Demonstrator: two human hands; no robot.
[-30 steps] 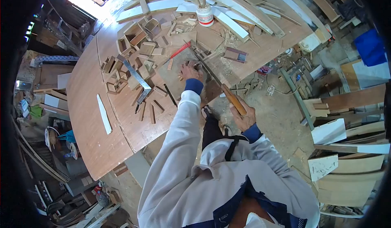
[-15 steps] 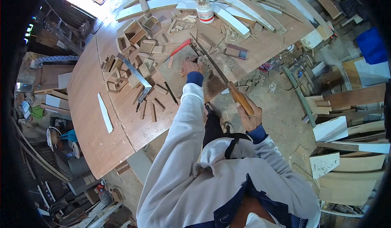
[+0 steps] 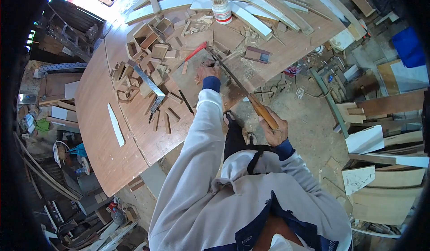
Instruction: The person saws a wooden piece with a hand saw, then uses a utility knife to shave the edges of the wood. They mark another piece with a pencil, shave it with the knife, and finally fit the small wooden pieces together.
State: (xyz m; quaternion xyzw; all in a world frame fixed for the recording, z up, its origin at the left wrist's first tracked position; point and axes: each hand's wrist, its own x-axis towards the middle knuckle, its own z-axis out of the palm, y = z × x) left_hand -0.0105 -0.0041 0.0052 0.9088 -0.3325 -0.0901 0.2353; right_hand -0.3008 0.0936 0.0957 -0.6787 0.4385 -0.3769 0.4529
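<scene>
Handsaw (image 3: pixel 251 98): slanted over the near edge of the table (image 3: pixel 96 134), handle toward me and out past the edge, narrow dark blade running forward over the tabletop, close on the right of my other hand.
Right hand (image 3: pixel 276 132): closed around the rear of the wooden handle.
Left hand (image 3: pixel 208 73): set low over the flat board (image 3: pixel 187 84), fingers forward beside the blade; I cannot tell what, if anything, they grip.
Red tool (image 3: pixel 195 51): lying just beyond my left fingers, thin end pointing left.
Black stick (image 3: pixel 186 101): on the table, left of my left wrist.
Metal strip (image 3: pixel 149 81): resting slantwise across small wood pieces, further left.
Wooden frames (image 3: pixel 145 36): many-sided ones clustered at the far left of the work, some leaning on others.
White tub (image 3: pixel 221 14): upright beyond the blade, sticks poking from its top.
Small rectangular frame (image 3: pixel 257 55): right of the blade, near the table's edge.
White wedge (image 3: pixel 115 124): lying apart on the left side.
</scene>
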